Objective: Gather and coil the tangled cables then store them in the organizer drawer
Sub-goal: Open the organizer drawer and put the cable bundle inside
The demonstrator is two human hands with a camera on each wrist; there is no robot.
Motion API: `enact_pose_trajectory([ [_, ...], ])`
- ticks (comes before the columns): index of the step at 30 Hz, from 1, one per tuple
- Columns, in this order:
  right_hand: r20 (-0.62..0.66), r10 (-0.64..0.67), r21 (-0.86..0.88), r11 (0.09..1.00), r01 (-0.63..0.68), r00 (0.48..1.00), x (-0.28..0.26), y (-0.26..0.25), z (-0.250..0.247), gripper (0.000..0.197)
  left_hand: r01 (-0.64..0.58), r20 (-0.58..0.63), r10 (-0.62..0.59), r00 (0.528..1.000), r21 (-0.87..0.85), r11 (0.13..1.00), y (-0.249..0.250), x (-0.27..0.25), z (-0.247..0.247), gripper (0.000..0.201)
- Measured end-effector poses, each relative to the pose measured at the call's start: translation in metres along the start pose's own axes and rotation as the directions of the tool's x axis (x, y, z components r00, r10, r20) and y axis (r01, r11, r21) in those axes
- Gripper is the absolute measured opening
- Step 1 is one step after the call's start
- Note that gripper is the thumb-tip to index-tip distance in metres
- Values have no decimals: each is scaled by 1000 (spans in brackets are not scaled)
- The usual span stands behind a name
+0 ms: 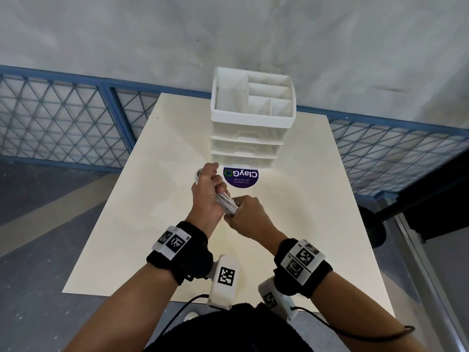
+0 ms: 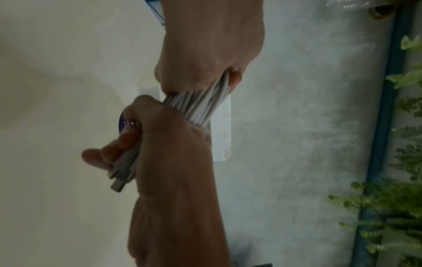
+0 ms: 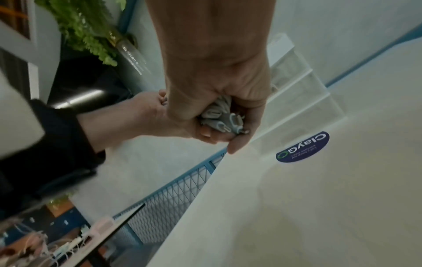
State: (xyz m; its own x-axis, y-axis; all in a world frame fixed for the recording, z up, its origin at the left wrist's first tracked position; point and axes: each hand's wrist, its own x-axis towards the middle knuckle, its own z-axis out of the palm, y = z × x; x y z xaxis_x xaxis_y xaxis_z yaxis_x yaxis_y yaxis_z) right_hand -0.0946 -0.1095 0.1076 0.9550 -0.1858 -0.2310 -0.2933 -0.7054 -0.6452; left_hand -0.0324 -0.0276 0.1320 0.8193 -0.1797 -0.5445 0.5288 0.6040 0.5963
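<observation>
A bundle of white cables (image 1: 226, 202) is held above the cream table between both hands. My left hand (image 1: 206, 190) grips its far part, and a loop end (image 1: 197, 175) sticks out past the knuckles. My right hand (image 1: 247, 210) grips the near end. In the left wrist view the strands (image 2: 200, 104) run twisted from my left hand (image 2: 205, 68) to my right hand (image 2: 164, 137), with a plug (image 2: 117, 186) poking out. The right wrist view shows several plug ends (image 3: 224, 120) bunched in my right hand (image 3: 217, 86). The white organizer (image 1: 253, 119) stands beyond, its three drawers shut.
A purple round sticker (image 1: 240, 177) lies on the table (image 1: 142, 237) just before the organizer. The organizer's top tray has open compartments. Blue mesh railing (image 1: 63, 118) borders the table's far side. Green plants (image 2: 406, 207) stand off the table.
</observation>
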Motion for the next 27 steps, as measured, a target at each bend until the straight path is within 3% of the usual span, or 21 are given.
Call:
enact_pose_trajectory([
  [3, -9, 1, -36, 999, -2, 1000, 2, 1, 4, 14, -23, -7, 23, 1000, 17, 1000, 0, 3, -3, 32],
  [7, 141, 18, 151, 988, -39, 990, 5, -3, -2, 12, -77, 66, 69, 995, 115, 990, 0, 7, -3, 34],
  [9, 141, 42, 243, 967, -76, 989, 6, -3, 1, 11, -90, 101, 74, 992, 161, 983, -2, 10, -2, 33],
  [12, 148, 92, 366, 920, -141, 985, 7, 6, 9, 16, -21, 127, -4, 992, 193, 981, -5, 21, -1, 31],
  [16, 227, 120, 363, 910, -198, 967, 17, 28, 1, 31, 145, 157, -174, 972, 182, 973, -14, 40, 3, 32],
  [20, 293, 163, 372, 888, -269, 942, 37, 53, -26, 35, 119, 216, -199, 956, 334, 935, -22, 57, 14, 32],
  [24, 310, 176, 389, 873, -294, 934, 65, 82, -55, 34, 104, 143, -172, 975, 388, 916, -31, 86, 25, 58],
  [27, 320, 175, 398, 867, -300, 931, 83, 107, -74, 37, 81, 66, -116, 991, 390, 917, -41, 118, 36, 62],
])
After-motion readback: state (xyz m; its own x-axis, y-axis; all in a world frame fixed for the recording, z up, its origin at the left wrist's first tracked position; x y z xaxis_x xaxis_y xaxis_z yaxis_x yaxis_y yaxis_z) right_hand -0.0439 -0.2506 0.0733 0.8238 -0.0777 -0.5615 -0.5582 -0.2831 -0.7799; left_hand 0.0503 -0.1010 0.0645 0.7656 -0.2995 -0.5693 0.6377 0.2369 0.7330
